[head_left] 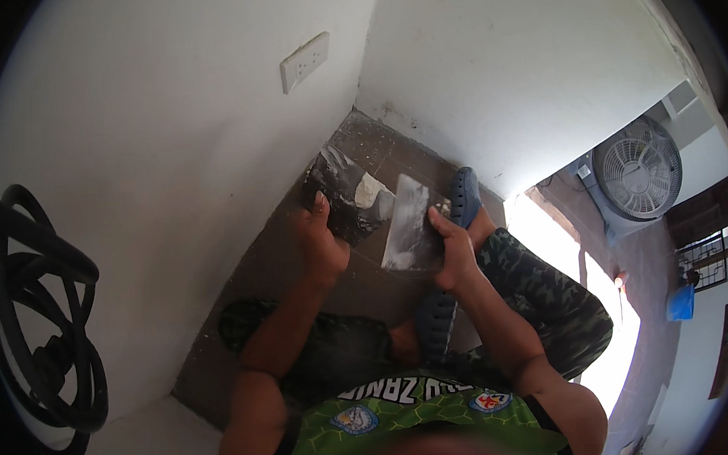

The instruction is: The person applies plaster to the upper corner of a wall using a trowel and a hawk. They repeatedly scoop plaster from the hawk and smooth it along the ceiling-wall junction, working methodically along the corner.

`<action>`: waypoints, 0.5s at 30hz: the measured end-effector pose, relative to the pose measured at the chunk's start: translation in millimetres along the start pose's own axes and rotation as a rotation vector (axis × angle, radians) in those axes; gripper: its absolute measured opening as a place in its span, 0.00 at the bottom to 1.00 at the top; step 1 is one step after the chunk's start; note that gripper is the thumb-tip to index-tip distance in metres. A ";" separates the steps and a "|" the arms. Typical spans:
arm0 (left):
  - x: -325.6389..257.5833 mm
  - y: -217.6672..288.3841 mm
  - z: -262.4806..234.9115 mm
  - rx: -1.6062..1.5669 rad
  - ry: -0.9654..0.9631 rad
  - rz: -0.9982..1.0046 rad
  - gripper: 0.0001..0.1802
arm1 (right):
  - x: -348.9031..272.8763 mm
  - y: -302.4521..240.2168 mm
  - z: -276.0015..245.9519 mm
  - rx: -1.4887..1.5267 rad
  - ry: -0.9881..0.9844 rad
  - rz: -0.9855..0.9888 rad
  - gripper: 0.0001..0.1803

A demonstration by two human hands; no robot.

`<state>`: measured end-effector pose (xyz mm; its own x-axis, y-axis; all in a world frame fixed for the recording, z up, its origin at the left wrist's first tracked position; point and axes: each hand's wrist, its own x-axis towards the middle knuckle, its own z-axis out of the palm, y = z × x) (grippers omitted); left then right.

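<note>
My left hand (323, 245) is closed on the near edge of a dark flat board (338, 187), its thumb lying on top. White smears streak the board, and a lump of off-white paste (368, 190) sits toward its right side. In my right hand (457, 251) is a thin rectangular plate (409, 237), gripped by its right edge with the thumb on the upper face. Grey-white streaks cover that face. The plate is tilted beside the board, close to its right end; whether the two touch I cannot tell.
White walls meet in a corner ahead, above a dark tiled floor (348, 135). A wall socket (305, 62) is on the left wall. Thick black cable (42, 347) hangs in coils at far left. My legs are folded near the work. A fan (637, 169) stands beyond the doorway at right.
</note>
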<state>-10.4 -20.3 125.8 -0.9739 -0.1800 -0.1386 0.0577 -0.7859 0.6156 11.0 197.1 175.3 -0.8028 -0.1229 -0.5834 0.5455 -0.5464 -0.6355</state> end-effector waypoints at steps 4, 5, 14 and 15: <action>-11.3 -17.7 2.2 -0.126 0.062 0.182 0.17 | -19.6 -20.0 23.5 0.165 0.159 -0.082 0.16; -12.2 -21.5 0.7 -0.167 0.001 0.264 0.15 | -23.6 -20.0 28.1 0.145 0.221 -0.092 0.15; -2.3 -22.5 -18.1 0.753 -0.684 0.966 0.16 | -46.7 -23.5 30.7 0.318 -0.108 0.088 0.15; 0.2 -22.2 -21.2 0.804 -0.721 0.962 0.15 | -52.0 -38.7 28.1 0.255 -0.130 -0.045 0.16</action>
<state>-7.2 -15.4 95.6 -0.5401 0.0854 0.8372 0.8416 0.0486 0.5380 24.8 201.4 244.5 -0.8581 -0.1895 -0.4773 0.4433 -0.7426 -0.5021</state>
